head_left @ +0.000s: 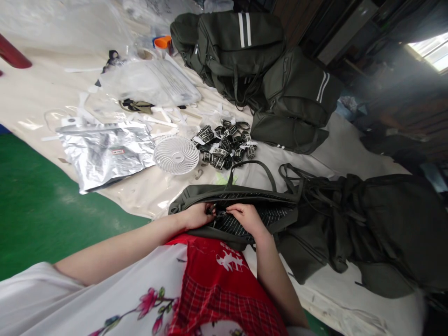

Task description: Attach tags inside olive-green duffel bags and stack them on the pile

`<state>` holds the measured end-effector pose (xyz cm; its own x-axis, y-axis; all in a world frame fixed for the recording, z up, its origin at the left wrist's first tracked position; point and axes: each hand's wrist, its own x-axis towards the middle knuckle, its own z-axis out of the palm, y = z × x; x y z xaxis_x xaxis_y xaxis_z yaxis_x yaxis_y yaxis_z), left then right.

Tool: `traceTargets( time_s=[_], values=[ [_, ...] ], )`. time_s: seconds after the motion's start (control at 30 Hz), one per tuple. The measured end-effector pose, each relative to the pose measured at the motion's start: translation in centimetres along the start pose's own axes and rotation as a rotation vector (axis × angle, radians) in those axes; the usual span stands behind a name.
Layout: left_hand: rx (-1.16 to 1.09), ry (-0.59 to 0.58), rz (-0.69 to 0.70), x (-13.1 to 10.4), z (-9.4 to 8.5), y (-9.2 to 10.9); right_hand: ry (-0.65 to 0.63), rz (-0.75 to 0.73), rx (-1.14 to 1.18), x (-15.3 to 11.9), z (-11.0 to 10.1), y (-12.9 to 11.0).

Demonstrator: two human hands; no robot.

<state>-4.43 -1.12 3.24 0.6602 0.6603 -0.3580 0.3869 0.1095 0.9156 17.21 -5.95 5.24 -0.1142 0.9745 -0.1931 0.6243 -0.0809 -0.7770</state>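
Note:
A dark green bag (196,192) lies open on the table right in front of me, its black lining (276,215) printed with small white marks. Both hands work at its opening. My left hand (199,215) is closed at the left end of the opening, around a small dark piece that I cannot make out. A short way to the right, my right hand (248,218) pinches with thumb and forefinger at something small over the lining. A thin carry handle (257,163) loops up from the bag's far edge.
Beyond the bag lie a bundle of black-and-white lettered straps (224,151), a white round fan (177,155) and a silver foil bag (105,151). Dark green backpacks stand at the back (241,42) and lie to the right (378,219). Clear plastic packaging (150,81) covers the far left.

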Motion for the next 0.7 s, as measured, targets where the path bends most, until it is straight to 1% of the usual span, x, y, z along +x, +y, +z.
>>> traceTargets(
  time_s=[0.1,0.23,0.33,0.47,0.7],
  values=[
    [-0.034,-0.024,0.042,-0.1,-0.1,-0.4,-0.016,-0.032,-0.148,0.3,0.3,-0.1],
    [-0.104,-0.067,0.110,-0.2,-0.2,-0.5,-0.010,-0.057,-0.241,0.6,0.6,-0.2],
    [-0.149,-0.090,0.128,-0.3,-0.2,-0.5,-0.034,-0.057,-0.319,0.6,0.6,-0.2],
    [-0.167,-0.083,0.127,-0.2,-0.2,-0.6,-0.067,-0.045,-0.342,0.3,0.6,-0.5],
    [-0.169,-0.063,0.136,0.4,0.0,-1.2,-0.120,-0.055,-0.373,0.0,0.8,-1.9]
  ],
)
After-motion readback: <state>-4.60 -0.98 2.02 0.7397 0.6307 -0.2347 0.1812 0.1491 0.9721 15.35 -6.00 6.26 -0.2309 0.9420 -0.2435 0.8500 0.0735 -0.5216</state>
